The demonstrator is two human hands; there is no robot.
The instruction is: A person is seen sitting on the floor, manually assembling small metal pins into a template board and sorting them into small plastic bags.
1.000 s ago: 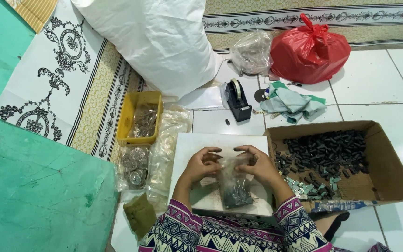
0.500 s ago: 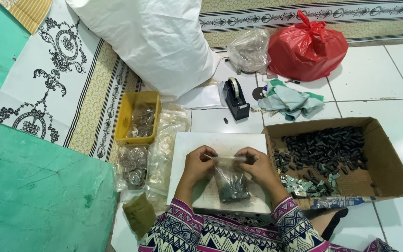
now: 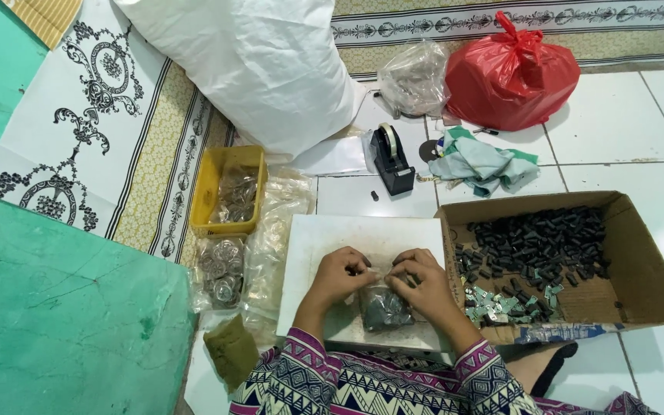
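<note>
Left hand (image 3: 341,275): lower centre of frame, fingers pinched on the top edge of a small clear bag (image 3: 383,306)
Right hand (image 3: 418,278): just right of the left hand, fingers likewise closed on the same top edge; both hands nearly touching
Small clear bag: hanging below the hands, filled with dark small parts, resting on a white board (image 3: 324,246)
White board: flat on the tiled floor (image 3: 616,115), centre bottom, in front of patterned sleeves (image 3: 301,380)
Cardboard box (image 3: 647,277): just right of the board, open, holding black cylindrical parts (image 3: 539,246) and a few pale green pieces at its lower left corner
Yellow tray (image 3: 207,188): left of centre, holding clear packets
Clear packets (image 3: 220,269): piled below the tray, beside the board
Tape dispenser (image 3: 392,160): black, above the board
Red plastic bag (image 3: 510,73): upper right, tied shut
White sack (image 3: 255,61): top centre
Green cloth (image 3: 482,163): crumpled, right of the dispenser
</note>
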